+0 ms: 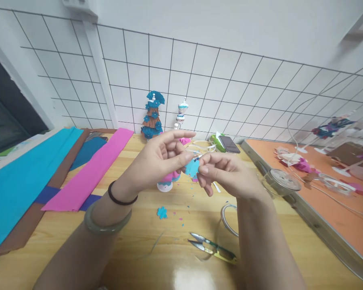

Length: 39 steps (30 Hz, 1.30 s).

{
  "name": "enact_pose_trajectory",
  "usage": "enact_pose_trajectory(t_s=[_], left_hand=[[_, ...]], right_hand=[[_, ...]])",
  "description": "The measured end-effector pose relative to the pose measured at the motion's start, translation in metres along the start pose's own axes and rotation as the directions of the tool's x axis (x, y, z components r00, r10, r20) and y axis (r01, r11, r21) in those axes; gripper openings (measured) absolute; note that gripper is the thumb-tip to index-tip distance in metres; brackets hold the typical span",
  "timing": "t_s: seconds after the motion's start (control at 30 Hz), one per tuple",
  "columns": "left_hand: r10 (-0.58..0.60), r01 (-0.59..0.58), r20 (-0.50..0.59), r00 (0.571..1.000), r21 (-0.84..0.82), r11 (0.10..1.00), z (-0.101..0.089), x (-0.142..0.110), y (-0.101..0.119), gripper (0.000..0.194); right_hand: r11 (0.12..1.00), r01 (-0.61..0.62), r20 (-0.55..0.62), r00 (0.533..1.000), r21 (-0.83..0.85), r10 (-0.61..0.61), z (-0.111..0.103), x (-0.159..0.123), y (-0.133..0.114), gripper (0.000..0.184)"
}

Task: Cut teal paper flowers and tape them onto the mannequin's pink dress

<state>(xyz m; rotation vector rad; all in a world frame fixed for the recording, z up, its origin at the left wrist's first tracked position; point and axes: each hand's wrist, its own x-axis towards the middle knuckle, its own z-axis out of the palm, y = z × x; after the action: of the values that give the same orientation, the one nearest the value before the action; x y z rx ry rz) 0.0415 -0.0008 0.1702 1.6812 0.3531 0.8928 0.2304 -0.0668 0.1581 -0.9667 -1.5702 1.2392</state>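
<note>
Between my two hands, above the table, is a small light-blue crepe paper piece (191, 168) with dark beads or trim along its top edge. My left hand (166, 155) pinches its left side between thumb and fingers, index finger stretched out above. Thumb and fingertips of my right hand (222, 171) close on its right side. Behind the hands, partly hidden, stands a pink and blue paper figure on a white round base (164, 187). A blue paper flower (162, 212) lies on the table below. Nearer to me rest thread snips (213, 246) with green and yellow handles.
Crepe paper strips in blue (39, 169), pink (93, 173) and brown lie at left. A teal and brown paper figure (153, 117) and a white one (181, 110) stand by the grid wall. At right are a phone (229, 143), tape rolls (280, 179) and an orange board (320, 193).
</note>
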Motion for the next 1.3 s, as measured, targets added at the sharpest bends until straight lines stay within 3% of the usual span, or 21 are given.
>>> enact_pose_trajectory(t_s=[0.37,0.57,0.7,0.77,0.87,1.03,1.2,1.3], left_hand=[[-0.032,0.038,0.040,0.999,-0.141,0.989,0.000,0.000,-0.005,0.070],[-0.013,0.020,0.046,0.999,-0.152,0.988,-0.001,0.000,-0.007,0.070],[-0.020,0.028,0.054,0.998,-0.160,0.987,-0.002,-0.001,-0.006,0.074],[-0.033,0.042,0.055,0.998,-0.164,0.986,-0.001,-0.001,-0.005,0.075],[-0.047,0.052,0.038,0.998,-0.159,0.986,0.000,-0.002,-0.002,0.074],[-0.074,0.073,-0.006,0.997,-0.145,0.987,0.000,-0.003,0.002,0.077],[-0.092,0.089,-0.024,0.996,-0.101,0.991,0.000,-0.003,0.004,0.077],[-0.108,0.106,-0.023,0.994,-0.069,0.992,0.001,-0.004,0.006,0.075]], right_hand=[[1.000,-0.008,-0.021,1.000,-0.013,0.008,-0.004,0.000,0.003,0.016],[0.994,0.104,0.046,0.993,0.025,-0.105,-0.009,-0.002,0.007,0.014],[0.974,0.212,-0.119,0.968,-0.083,-0.221,-0.005,-0.001,0.007,0.009],[0.943,0.248,-0.130,0.951,-0.221,-0.280,-0.002,0.000,0.006,0.014],[0.844,0.317,-0.048,0.927,-0.433,-0.372,0.005,0.001,0.003,0.019],[0.760,0.396,-0.069,0.865,-0.516,-0.497,0.013,0.001,-0.002,0.039],[0.644,0.378,-0.052,0.837,-0.665,-0.545,0.015,-0.001,-0.005,0.016],[0.590,0.404,-0.023,0.813,-0.699,-0.583,0.015,-0.001,-0.005,0.013]])
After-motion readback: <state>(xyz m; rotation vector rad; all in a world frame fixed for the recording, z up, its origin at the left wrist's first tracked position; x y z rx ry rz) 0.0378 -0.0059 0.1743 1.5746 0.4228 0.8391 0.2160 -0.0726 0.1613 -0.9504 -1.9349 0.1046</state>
